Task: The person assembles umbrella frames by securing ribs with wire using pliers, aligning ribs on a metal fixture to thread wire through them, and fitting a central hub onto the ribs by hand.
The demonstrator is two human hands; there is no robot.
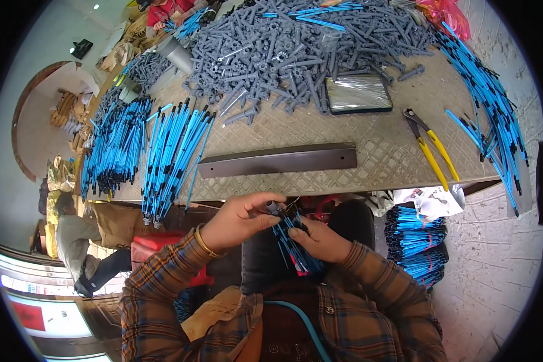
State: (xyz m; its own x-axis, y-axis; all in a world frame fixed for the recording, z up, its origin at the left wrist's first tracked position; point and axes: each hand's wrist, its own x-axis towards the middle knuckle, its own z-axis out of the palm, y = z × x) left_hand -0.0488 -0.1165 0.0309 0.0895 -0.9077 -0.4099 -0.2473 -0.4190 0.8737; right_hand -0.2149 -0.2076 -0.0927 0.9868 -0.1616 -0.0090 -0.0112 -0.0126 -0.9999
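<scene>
Just in front of the table's near edge, above my lap, both hands work close together. My left hand is closed, with thumb and fingers around a grey plastic fitting. My right hand is closed round a bundle of thin blue rods with black ends; its thumb presses on the bundle's upper part. The fitting is right beside the black ends of the rods. A fine wire-like strand shows above them. Fingers on the far side of the bundle are hidden.
A large heap of grey plastic fittings covers the table's far side. Blue rods lie at left, more at right. A dark metal bar, yellow-handled pliers and a film-covered box lie on the table. Another person sits far left.
</scene>
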